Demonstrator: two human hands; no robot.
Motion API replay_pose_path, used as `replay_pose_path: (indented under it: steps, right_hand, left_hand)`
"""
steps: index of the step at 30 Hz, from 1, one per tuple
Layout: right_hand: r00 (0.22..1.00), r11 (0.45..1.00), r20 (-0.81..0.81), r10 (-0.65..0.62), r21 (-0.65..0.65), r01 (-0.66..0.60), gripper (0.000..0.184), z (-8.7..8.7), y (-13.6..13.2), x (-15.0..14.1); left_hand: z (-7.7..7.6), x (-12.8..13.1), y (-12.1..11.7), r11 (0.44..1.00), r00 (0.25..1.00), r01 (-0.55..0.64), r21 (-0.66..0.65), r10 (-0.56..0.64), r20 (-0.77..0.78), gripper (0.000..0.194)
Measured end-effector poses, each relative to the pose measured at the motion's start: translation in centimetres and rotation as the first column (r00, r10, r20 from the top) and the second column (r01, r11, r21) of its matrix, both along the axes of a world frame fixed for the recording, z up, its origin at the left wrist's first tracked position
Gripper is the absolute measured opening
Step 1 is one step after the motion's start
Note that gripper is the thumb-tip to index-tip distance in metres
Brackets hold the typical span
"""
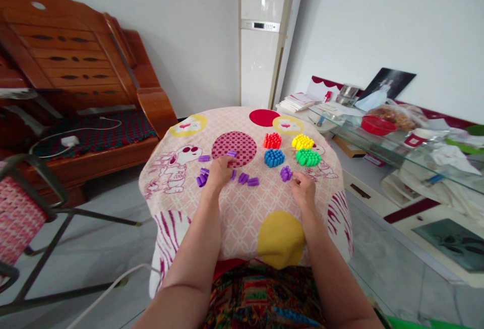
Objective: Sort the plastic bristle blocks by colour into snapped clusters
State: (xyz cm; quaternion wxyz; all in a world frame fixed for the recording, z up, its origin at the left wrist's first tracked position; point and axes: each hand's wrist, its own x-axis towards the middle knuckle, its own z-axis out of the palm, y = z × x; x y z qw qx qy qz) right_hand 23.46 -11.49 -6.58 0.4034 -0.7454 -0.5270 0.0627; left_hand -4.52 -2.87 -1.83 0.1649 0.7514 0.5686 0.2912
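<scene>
Small purple tube-shaped pieces lie scattered on the left half of the cloth-covered table [242,218]. Over them is my left hand [220,172], fingers stretched forward and slightly apart. One purple piece [232,153] sits right at its fingertips; a small purple pile [202,178] lies to its left. My right hand [303,188] is closed in a pinch at the right edge of an upright purple cluster [286,173]; what is between the fingertips is hidden. Beyond that cluster stand tight groups of small pieces: blue [274,158], green [308,157], red [272,141] and yellow [302,142].
A wooden bench [75,67] stands at the left, with a metal-framed chair [22,218] nearer me. To the right, a glass-topped cabinet [434,160] carries a red bowl [378,125], papers [298,101] and a cup [418,138]. A tall white cabinet unit [259,62] stands behind the table.
</scene>
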Motion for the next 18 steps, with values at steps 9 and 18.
replay_pose_path:
  steps: [9,18]
  right_hand:
    - [1.0,1.0,0.017,0.021,-0.002,-0.021,0.033,0.3,-0.2,-0.2]
    - [1.0,1.0,0.026,0.013,0.011,-0.013,0.031,0.0,0.0,0.0]
  left_hand:
    - [0.7,-1.3,0.0,0.999,0.996,-0.019,0.04,0.016,0.087,0.046]
    - [1.3,-2.7,-0.7,0.959,0.968,0.251,-0.133,-0.253,0.002,0.046]
